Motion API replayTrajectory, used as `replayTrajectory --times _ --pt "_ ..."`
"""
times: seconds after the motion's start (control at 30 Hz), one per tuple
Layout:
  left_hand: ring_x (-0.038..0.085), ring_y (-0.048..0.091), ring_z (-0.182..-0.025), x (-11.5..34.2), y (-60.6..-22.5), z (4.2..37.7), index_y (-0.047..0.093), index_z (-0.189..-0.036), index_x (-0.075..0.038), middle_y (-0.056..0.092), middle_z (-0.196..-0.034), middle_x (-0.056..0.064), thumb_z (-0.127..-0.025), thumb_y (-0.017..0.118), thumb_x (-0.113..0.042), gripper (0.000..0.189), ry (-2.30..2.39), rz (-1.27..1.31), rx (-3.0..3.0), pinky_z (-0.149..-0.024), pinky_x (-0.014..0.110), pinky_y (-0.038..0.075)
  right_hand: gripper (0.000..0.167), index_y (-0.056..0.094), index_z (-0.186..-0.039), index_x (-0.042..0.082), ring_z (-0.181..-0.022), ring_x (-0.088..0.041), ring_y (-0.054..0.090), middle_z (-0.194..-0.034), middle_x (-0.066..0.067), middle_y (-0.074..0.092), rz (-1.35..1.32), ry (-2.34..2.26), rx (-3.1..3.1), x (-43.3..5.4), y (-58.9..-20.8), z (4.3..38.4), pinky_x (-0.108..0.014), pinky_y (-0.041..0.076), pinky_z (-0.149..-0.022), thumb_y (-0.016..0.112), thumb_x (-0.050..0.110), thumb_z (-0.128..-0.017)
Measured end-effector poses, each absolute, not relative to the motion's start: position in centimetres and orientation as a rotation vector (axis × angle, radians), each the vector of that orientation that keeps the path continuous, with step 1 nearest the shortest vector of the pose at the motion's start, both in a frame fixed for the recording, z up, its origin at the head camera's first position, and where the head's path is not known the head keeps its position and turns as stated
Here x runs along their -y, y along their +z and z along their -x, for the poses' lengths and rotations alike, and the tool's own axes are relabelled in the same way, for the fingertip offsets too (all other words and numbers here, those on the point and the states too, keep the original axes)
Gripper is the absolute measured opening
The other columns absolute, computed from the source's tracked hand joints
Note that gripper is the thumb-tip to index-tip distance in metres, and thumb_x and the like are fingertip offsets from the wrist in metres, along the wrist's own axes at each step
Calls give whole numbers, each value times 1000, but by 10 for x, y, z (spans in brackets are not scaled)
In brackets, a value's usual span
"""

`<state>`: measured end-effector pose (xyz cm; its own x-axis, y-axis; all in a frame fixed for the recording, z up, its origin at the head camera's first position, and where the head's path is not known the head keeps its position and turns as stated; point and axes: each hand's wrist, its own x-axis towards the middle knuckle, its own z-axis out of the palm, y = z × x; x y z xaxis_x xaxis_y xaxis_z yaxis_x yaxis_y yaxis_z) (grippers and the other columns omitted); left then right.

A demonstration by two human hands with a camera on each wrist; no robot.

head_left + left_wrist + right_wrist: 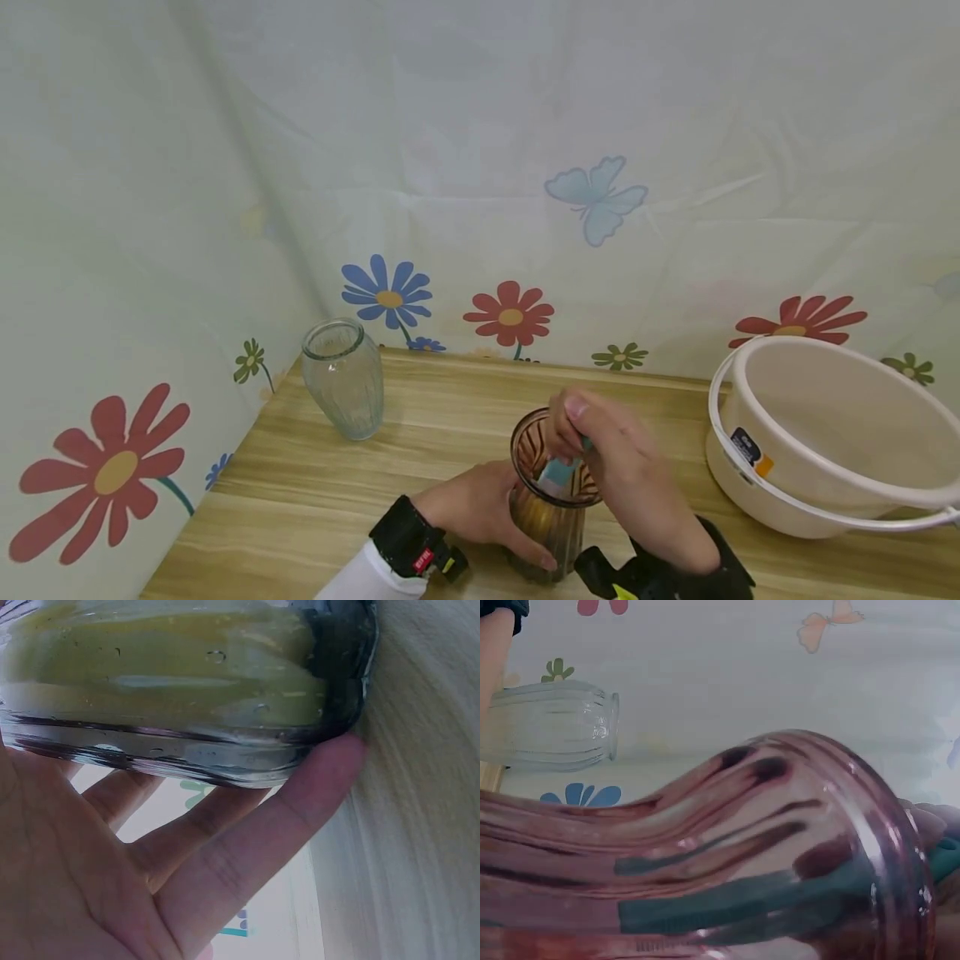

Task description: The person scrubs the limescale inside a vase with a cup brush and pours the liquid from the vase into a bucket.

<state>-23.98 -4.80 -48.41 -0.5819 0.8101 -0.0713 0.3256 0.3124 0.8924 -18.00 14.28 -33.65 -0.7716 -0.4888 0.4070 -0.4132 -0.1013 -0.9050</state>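
A brown-tinted ribbed glass vase (pixel 546 533) with a flared rim stands upright on the wooden table. Around its lower body my left hand (pixel 480 504) holds it, the thumb across the near side. The left wrist view shows that thumb (pixel 285 814) reaching to the base of the vase (pixel 172 682). Above the mouth, my right hand (pixel 622 467) grips a teal brush (pixel 557 475), its lower part down inside the vase. Through the pinkish glass in the right wrist view, the teal brush (pixel 705 904) shows lengthwise; my fingers are partly hidden behind the rim.
A clear ribbed glass vase (pixel 345 383) stands at the back left of the wooden table (pixel 435 400). On the right sits a cream plastic bucket (pixel 795 500) with its handle lowered. A flower-patterned sheet (pixel 450 208) hangs behind and along the left side.
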Motion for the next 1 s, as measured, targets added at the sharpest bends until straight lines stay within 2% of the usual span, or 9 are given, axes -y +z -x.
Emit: replayTrajectory --times 0.13,0.33,0.53,0.83,1.0 --pt "-2 63 -112 49 -485 239 53 -136 -35 65 -126 -20 -82 89 -40 65 1220 -997 -2083 -105 21 48 40 36 -78 4 -68 -24 41 -74 -8 36 1071 -2018 -2130 -140 -335 179 -37 38 -65 24 15 -115" --pt "-3 63 -111 50 -486 239 52 -135 -37 64 -126 -20 -82 89 -37 64 1217 -1000 -2084 -103 20 48 37 32 -81 4 -66 -25 33 -75 -7 28 1055 -2184 -2043 -138 -342 181 -37 31 -64 21 14 -115" --pt "-3 63 -114 50 -486 239 51 -137 -38 64 -128 -20 -83 88 -36 65 1238 -1002 -2054 -103 20 49 37 32 -78 3 -62 -24 30 -72 -7 27 1127 -2348 -2012 -135 -348 183 -39 29 -61 19 5 -113" --pt "-2 64 -113 48 -485 240 52 -136 -35 66 -127 -19 -83 89 -35 65 1252 -1006 -2030 -104 20 49 38 44 -80 7 -66 -21 47 -72 -6 42 1079 -1995 -2279 -136 -338 175 -36 41 -63 27 10 -114" --pt "-2 65 -110 48 -486 240 56 -132 -37 67 -123 -19 -82 89 -38 60 1238 -1014 -2049 -101 19 50 36 46 -83 6 -67 -21 51 -74 -7 46 1180 -1907 -2200 -138 -335 173 -36 45 -64 26 6 -113"
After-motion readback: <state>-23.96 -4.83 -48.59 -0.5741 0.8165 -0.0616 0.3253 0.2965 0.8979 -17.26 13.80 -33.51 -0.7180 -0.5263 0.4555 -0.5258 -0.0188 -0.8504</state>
